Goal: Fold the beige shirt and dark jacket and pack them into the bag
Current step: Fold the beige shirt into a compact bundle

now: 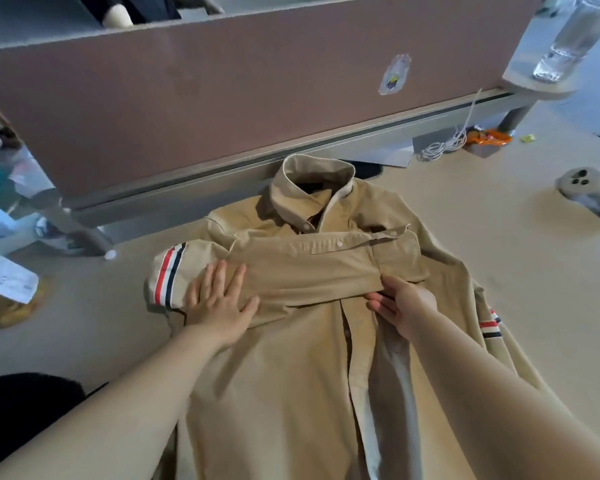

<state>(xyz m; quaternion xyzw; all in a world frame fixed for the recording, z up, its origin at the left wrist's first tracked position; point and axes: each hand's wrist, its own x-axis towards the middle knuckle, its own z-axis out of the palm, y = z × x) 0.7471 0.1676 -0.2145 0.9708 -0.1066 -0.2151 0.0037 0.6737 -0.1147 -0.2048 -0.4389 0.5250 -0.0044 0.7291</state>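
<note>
1 beige shirt [284,375] (striped sleeve [309,268] crosswise)

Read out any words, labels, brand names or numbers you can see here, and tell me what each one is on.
No text here can be read.
Sticker on the partition: a coloured picture, any lettering too blurred.
Paper slip at the left edge: faint marks, too blurred.
Orange packet: print too small.
Beige shirt: no lettering visible, only red, white and navy stripes.
</note>
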